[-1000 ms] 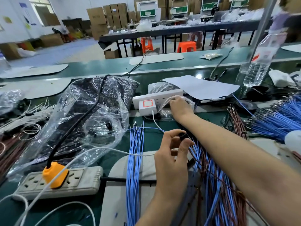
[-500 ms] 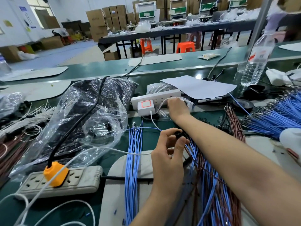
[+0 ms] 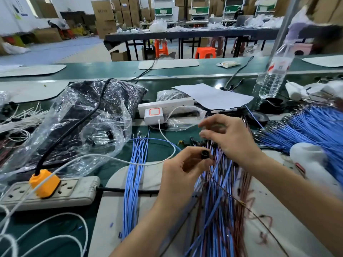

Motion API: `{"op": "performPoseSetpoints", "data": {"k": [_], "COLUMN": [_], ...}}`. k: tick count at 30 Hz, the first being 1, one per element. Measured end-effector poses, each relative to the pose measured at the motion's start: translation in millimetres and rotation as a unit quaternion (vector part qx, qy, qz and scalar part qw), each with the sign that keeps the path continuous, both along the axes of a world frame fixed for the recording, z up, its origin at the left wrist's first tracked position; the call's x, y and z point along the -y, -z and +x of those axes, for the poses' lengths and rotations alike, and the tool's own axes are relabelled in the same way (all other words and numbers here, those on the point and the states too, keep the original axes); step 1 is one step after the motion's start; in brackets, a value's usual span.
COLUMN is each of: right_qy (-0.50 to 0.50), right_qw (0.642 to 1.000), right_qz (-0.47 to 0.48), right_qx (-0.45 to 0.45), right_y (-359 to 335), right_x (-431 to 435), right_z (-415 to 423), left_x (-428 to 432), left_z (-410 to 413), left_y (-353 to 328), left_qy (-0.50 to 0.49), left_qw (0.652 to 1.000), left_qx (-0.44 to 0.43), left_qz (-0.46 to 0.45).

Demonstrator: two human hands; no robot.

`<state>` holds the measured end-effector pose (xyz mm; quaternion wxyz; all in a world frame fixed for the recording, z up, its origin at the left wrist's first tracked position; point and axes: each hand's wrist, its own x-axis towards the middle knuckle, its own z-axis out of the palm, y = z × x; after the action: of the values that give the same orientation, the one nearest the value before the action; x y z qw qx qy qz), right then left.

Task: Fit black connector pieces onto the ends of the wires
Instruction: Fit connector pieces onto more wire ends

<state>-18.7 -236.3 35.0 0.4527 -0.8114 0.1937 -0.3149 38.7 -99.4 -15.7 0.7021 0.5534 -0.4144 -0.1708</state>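
Left hand (image 3: 182, 170) pinch grip, right hand (image 3: 228, 138) beside

The left grip (image 3: 181, 170) is a bare hand; the left forearm (image 3: 148, 219) is uncovered as far as the lower edge; the right grip (image 3: 232, 138) is bare too, its fingers (image 3: 207, 125) blurred; the right forearm (image 3: 289, 184) is uncovered to the lower right corner; any clothing further up is out of view.

A factory assembly workshop; bundles of blue wires (image 3: 135, 182) lie on the long green surface (image 3: 111, 71) just left of the left grip (image 3: 182, 171); far beyond it stand stacked cardboard boxes (image 3: 104, 13), dark work tables (image 3: 185, 33) and orange plastic stools (image 3: 205, 52).
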Motion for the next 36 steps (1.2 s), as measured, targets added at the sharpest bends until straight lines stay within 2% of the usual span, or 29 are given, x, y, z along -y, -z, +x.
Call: {"op": "performPoseSetpoints", "data": {"k": [5,8,13,15,17,25,33,36], "right_qy": [-0.019,-0.033,-0.016,-0.044,-0.072,-0.027,0.005,0.007], "right_qw": [0.984,0.979,0.997,0.997,0.995,0.986,0.977,0.980], "right_qz": [0.146,0.163,0.024,0.018,0.005,-0.131,-0.167,-0.145], "right_qx": [0.104,0.121,0.066,0.058,0.067,0.101,0.131,0.137], "right_y": [0,10,22,26,30,41,46,48], "right_x": [-17,-24,-20,-24,-31,-32,-34,-34], "right_z": [-57,-67,-73,-71,-68,-67,-68,-67], "left_x": [2,1,1,0,-1,-2,-2,-2], "left_z": [-7,-8,-8,-8,-8,-12,-11,-10], "left_y": [3,2,-1,-3,-5,-6,-5,-4], "left_qy": [0.026,0.022,0.002,-0.015,-0.024,-0.004,0.016,0.008], "left_qw": [0.999,0.999,0.997,0.991,0.987,0.983,0.987,0.985], "left_qx": [0.029,0.041,0.083,0.133,0.158,0.180,0.157,0.169], "left_qz": [-0.011,-0.007,-0.006,-0.011,-0.010,-0.017,-0.012,-0.017]}}
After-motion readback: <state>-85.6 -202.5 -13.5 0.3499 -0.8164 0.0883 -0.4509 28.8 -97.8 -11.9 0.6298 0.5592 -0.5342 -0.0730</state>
